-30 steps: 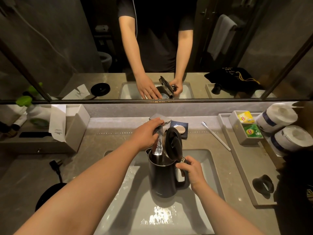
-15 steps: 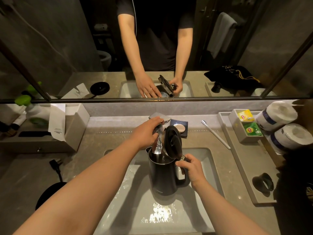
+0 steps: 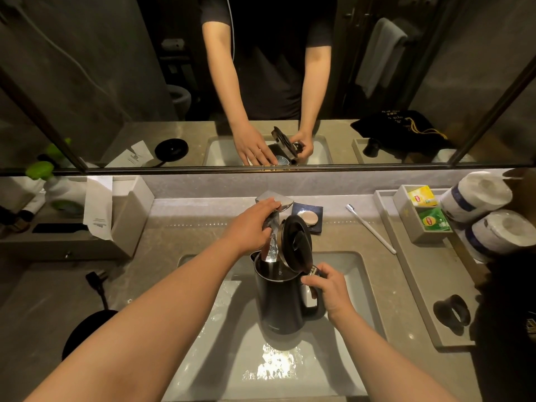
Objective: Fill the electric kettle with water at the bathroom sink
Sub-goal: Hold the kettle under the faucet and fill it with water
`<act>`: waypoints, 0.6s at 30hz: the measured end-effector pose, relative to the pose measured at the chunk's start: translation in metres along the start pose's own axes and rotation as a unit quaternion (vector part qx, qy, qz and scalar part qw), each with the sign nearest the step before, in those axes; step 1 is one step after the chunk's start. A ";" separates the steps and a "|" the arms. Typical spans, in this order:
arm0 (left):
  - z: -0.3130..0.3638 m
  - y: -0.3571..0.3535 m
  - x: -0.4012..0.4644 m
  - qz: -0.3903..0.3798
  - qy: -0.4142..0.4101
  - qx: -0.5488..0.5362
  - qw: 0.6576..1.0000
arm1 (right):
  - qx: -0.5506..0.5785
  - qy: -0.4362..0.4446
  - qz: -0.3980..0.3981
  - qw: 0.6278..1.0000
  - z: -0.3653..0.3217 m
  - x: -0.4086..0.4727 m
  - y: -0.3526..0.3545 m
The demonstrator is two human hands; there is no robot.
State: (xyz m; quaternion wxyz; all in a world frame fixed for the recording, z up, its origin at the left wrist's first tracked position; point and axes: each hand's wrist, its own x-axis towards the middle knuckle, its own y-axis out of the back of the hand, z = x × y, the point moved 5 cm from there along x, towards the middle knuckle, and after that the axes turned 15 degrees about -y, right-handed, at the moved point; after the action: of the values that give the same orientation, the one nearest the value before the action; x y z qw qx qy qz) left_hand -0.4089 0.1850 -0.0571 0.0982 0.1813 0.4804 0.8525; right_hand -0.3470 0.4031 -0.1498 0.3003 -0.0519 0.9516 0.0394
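A black electric kettle (image 3: 280, 303) stands upright in the white sink basin (image 3: 203, 329), its round lid (image 3: 295, 242) tipped up and open. My right hand (image 3: 327, 288) grips the kettle's handle. My left hand (image 3: 249, 224) rests on the chrome faucet lever (image 3: 275, 203) behind the kettle. A stream of water (image 3: 271, 250) falls from the spout into the kettle's open mouth. Wet patches glint on the basin floor in front of the kettle.
The kettle's round base (image 3: 84, 329) and plug (image 3: 94, 281) lie on the counter at left. A soap dish (image 3: 309, 217) and toothbrush (image 3: 371, 229) sit behind the sink. A tray (image 3: 417, 285) at right holds tea bags (image 3: 432, 221); paper rolls (image 3: 499, 233) lie beside it.
Almost nothing differs: both hands hold their places and water keeps running into the kettle.
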 end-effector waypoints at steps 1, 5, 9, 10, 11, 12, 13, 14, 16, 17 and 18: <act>0.000 0.000 0.000 -0.001 0.001 0.002 1.000 | -0.001 0.001 0.002 1.000 0.000 0.000 0.000; 0.000 0.000 0.000 -0.004 0.003 0.000 1.000 | -0.008 0.001 0.008 1.000 0.002 0.001 -0.001; -0.001 -0.001 0.000 -0.004 0.005 0.002 1.000 | -0.004 0.001 0.006 1.000 0.003 0.002 -0.001; -0.001 -0.001 0.000 -0.004 0.006 0.003 1.000 | -0.003 0.001 0.005 1.000 0.003 0.002 -0.001; -0.001 -0.001 0.000 -0.003 0.006 0.002 1.000 | -0.003 0.001 0.005 1.000 0.003 0.002 -0.002; -0.001 -0.002 0.000 -0.004 0.007 0.002 1.000 | -0.004 0.000 0.005 1.000 0.004 0.002 -0.002; -0.001 -0.002 0.000 -0.005 0.008 0.003 1.000 | -0.006 0.000 0.005 1.000 0.004 0.003 -0.002; -0.001 -0.002 0.000 -0.006 0.008 0.004 1.000 | -0.006 0.000 0.006 1.000 0.004 0.003 -0.002; -0.001 -0.002 -0.001 -0.005 0.007 0.004 1.000 | -0.008 0.000 0.010 1.000 0.004 0.004 -0.001; -0.001 -0.002 -0.001 -0.004 0.006 0.003 1.000 | -0.009 0.000 0.011 1.000 0.004 0.004 -0.001; 0.000 -0.002 -0.001 -0.003 0.006 0.004 1.000 | -0.008 0.000 0.010 1.000 0.004 0.004 -0.001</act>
State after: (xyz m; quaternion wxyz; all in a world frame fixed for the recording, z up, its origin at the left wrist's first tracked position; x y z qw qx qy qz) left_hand -0.4080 0.1852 -0.0591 0.0975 0.1750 0.4846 0.8515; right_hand -0.3477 0.4027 -0.1557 0.2993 -0.0451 0.9518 0.0500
